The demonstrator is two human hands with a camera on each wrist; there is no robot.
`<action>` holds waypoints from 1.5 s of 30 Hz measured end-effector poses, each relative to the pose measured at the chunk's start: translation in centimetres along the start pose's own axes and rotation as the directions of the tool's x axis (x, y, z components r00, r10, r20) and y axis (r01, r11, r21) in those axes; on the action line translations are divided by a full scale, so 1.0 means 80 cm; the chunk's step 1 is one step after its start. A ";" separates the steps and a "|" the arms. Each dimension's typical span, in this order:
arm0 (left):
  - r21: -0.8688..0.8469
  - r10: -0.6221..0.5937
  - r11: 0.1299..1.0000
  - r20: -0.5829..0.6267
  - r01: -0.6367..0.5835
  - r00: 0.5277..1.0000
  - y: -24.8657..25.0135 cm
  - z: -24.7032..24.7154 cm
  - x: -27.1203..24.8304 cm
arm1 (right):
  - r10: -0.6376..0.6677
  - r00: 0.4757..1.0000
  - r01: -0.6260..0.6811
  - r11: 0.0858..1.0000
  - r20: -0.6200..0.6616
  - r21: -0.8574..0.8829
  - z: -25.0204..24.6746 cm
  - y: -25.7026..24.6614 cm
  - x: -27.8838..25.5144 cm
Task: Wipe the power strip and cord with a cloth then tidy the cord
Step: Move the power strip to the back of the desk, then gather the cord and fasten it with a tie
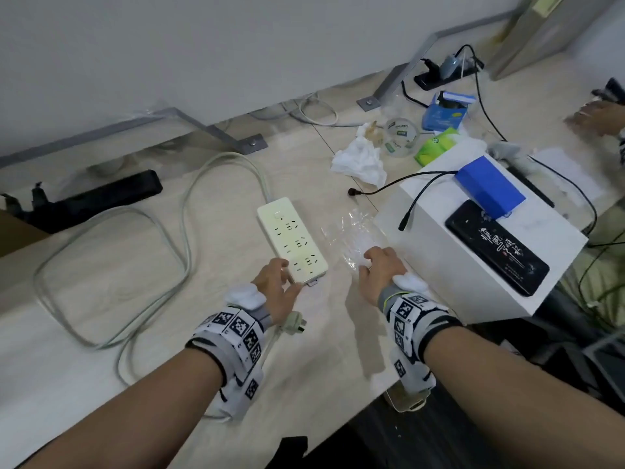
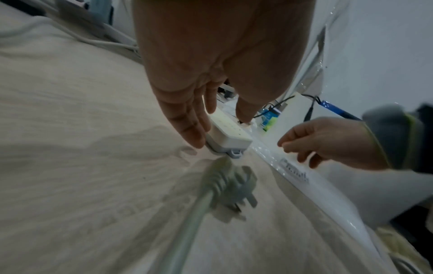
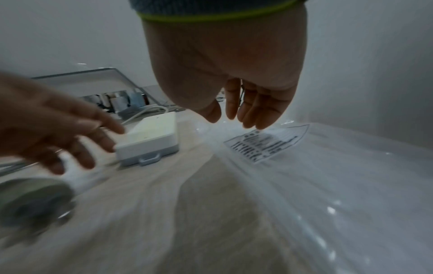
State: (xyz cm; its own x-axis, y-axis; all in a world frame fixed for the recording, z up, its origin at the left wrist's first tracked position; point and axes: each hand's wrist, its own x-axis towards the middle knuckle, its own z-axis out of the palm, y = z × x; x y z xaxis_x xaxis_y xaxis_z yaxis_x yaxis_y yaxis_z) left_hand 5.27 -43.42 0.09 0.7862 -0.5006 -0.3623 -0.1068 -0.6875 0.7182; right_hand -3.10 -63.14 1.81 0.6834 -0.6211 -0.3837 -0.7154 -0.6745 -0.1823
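Head view showed the left hand (image 1: pixel 275 282) at the near end of the white power strip (image 1: pixel 292 241), its fingers straight and relaxed, fingertips touching the strip's near left corner and gripping nothing. The right hand (image 1: pixel 380 270) lay just right of the strip on a clear plastic bag (image 1: pixel 355 231), fingers loosely extended over the film and holding nothing firmly; from the right wrist view the fingers (image 3: pixel 257 111) hung straight above the printed label on the bag.

The plug (image 1: pixel 293 324) lay just nearer than the strip, under the left wrist. The pale cord (image 1: pixel 184 211) left the strip's far end and ran in wide loose loops across the table (image 1: pixel 101 299) to the strip's left. A white box (image 1: pixel 473 265) stood close on the strip's right, crowding the right hand, with a blue pack (image 1: pixel 488 189) and a dark phone (image 1: pixel 497 247) on top. Beyond the strip sat crumpled tissue (image 1: pixel 360 157), a tape roll (image 1: pixel 400 135) and small packets. A black power strip (image 1: pixel 98 201) lay far left. Left of the white strip, inside the cord loops, the tabletop was bare; the table's near edge ran just behind the right wrist.
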 end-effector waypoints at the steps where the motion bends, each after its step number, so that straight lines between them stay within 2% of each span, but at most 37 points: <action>1: 0.038 0.021 0.999 0.012 -0.021 1.000 -0.004 0.003 -0.004 | 0.002 1.000 -0.002 1.000 0.000 0.005 -0.002 0.003 0.007; 2: 0.087 0.038 0.995 0.052 -0.043 0.998 -0.007 0.002 -0.011 | -0.002 1.000 0.002 1.000 -0.002 0.006 -0.003 0.003 0.014; 4: 0.214 0.040 0.973 0.232 -0.091 0.972 -0.012 -0.001 -0.024 | -0.004 1.000 0.003 1.000 0.019 0.016 -0.004 -0.004 0.026; 7: 0.432 -0.006 0.868 0.502 -0.245 0.865 -0.009 -0.011 -0.035 | 0.003 0.996 -0.004 1.000 0.089 0.014 -0.001 -0.020 0.044; 9: 0.456 -0.051 0.849 0.577 -0.269 0.815 -0.007 -0.019 -0.034 | 0.008 0.995 -0.006 1.000 0.099 -0.017 -0.001 -0.028 0.056; 13: 0.514 -0.103 0.804 0.615 -0.298 0.781 -0.010 -0.032 -0.037 | 0.016 0.993 -0.005 0.996 0.114 -0.089 0.001 -0.033 0.069; 16: 0.565 -0.095 0.783 0.521 -0.260 0.848 -0.017 -0.047 -0.031 | 0.043 0.999 -0.043 0.999 0.009 -0.013 -0.009 -0.044 0.074; 19: 0.493 -0.038 0.854 0.384 -0.170 0.923 -0.015 -0.068 -0.018 | -0.026 0.996 0.039 0.990 -0.090 0.139 -0.034 -0.062 0.072; 21: 0.441 -0.018 0.888 0.315 -0.129 0.949 -0.010 -0.077 -0.008 | -0.082 0.977 0.133 0.956 -0.195 0.262 -0.055 -0.078 0.066; 23: 0.340 0.015 0.936 0.219 -0.091 0.976 -0.003 -0.094 0.002 | -0.162 0.940 0.275 0.882 -0.302 0.383 -0.085 -0.107 0.062; 25: 0.215 0.039 0.974 0.123 -0.065 0.992 0.009 -0.108 0.012 | -0.222 0.915 0.373 0.785 -0.338 0.494 -0.108 -0.136 0.060; 28: 0.027 0.030 0.999 -0.044 -0.029 0.999 0.026 -0.135 0.027 | -0.270 0.896 0.441 0.626 -0.352 0.642 -0.132 -0.193 0.065; 32: -0.115 0.002 0.993 -0.187 -0.024 0.982 0.035 -0.166 0.044 | -0.246 0.934 0.340 0.390 -0.259 0.856 -0.151 -0.257 0.068; 35: -0.157 -0.049 0.987 -0.167 0.022 0.985 0.029 -0.177 0.054 | -0.169 0.967 0.226 0.233 -0.189 0.946 -0.155 -0.280 0.076; 37: -0.209 -0.080 0.977 -0.143 0.049 0.987 0.020 -0.182 0.060 | -0.121 0.984 0.146 0.161 -0.127 0.976 -0.150 -0.293 0.091; 39: -0.273 -0.101 0.960 -0.126 0.063 0.987 0.013 -0.187 0.067 | -0.092 0.993 0.090 0.138 -0.078 0.986 -0.142 -0.300 0.105; 43: -0.347 -0.157 0.933 -0.155 0.095 0.975 0.002 -0.191 0.092 | -0.103 0.995 0.028 0.178 -0.010 0.984 -0.122 -0.307 0.130; 45: -0.392 -0.208 0.911 -0.174 0.126 0.962 -0.001 -0.190 0.109 | -0.110 0.992 -0.042 0.160 0.060 0.986 -0.113 -0.308 0.140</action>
State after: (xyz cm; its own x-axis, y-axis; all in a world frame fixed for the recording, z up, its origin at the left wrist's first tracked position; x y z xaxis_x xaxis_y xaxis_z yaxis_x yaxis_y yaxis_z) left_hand 21.38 -39.79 5.89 0.8849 -0.2470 -0.3949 0.2404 -0.4840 0.8414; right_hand 23.52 -57.07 10.16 0.7477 -0.5184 -0.4150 -0.2865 0.3119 -0.9059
